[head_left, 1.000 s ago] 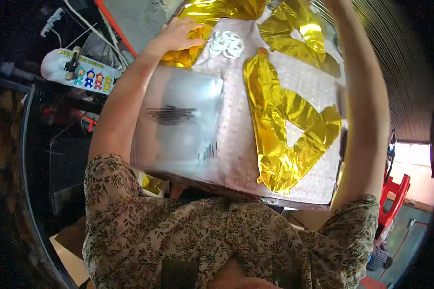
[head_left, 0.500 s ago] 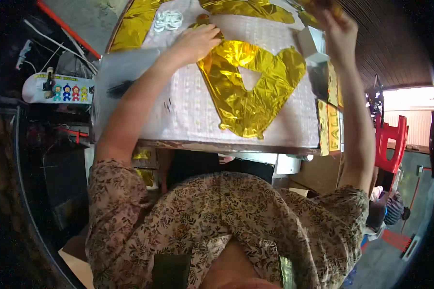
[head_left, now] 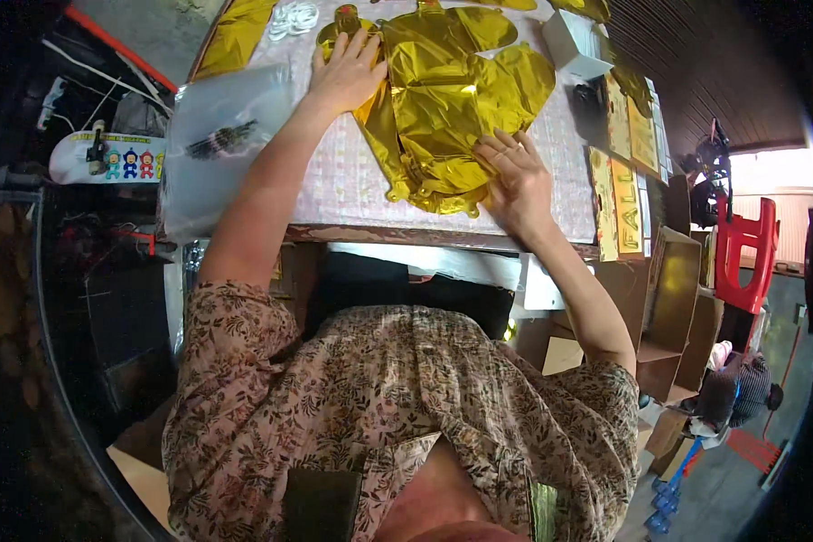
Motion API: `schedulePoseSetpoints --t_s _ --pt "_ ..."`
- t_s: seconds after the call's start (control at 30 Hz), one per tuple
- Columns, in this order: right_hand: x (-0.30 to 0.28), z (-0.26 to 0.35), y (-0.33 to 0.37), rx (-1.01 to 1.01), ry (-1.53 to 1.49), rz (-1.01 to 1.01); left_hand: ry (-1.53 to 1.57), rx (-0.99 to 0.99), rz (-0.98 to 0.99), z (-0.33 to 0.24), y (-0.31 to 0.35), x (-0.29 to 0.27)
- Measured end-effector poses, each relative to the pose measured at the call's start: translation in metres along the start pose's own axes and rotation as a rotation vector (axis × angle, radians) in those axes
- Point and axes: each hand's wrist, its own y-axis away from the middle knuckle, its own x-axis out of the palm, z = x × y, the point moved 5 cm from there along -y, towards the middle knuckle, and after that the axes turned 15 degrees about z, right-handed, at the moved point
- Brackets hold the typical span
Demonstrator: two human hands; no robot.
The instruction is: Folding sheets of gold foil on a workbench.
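Observation:
A gold foil balloon (head_left: 434, 99), flat and uninflated, lies over another gold foil balloon (head_left: 524, 86) on the patterned table cover (head_left: 330, 185). Their overlapping edges are hard to tell apart. At the left edge of the gold foil rests my left hand (head_left: 348, 74), open, its fingers spread. My right hand (head_left: 521, 181) touches the lower right edge of the stack with fingers stretched onto the foil; the thumb side is partly hidden.
Clear plastic bags (head_left: 230, 163) lie at the table's left, with a white ribbon coil (head_left: 294, 18) beyond. A white box (head_left: 576, 43) and printed cards (head_left: 616, 194) line the right side. Past that stand cardboard boxes (head_left: 673, 303) and a red stool (head_left: 748, 248); a person (head_left: 754, 388) is farther off.
My right hand has come down from the far right to the near edge of the foil. A second gold balloon now covers the first. My left hand has shifted slightly left.

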Motion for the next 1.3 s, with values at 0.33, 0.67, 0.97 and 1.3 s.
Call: schedulePoseSetpoints --t_s 0.33,0.67,0.97,1.3 --pt "0.007 0.013 0.009 0.02 0.19 0.068 0.155 0.072 -0.083 -0.007 -0.023 -0.051" --pt "0.008 0.012 -0.002 0.018 0.177 0.055 0.0 0.252 -0.18 -0.026 -0.118 -0.065" --pt "0.002 0.011 -0.001 -0.017 0.156 0.119 0.619 0.349 0.126 -0.034 -0.152 -0.065" --pt "0.006 0.016 -0.007 -0.042 0.193 0.136 0.59 0.204 -0.16 -0.039 -0.109 -0.086"
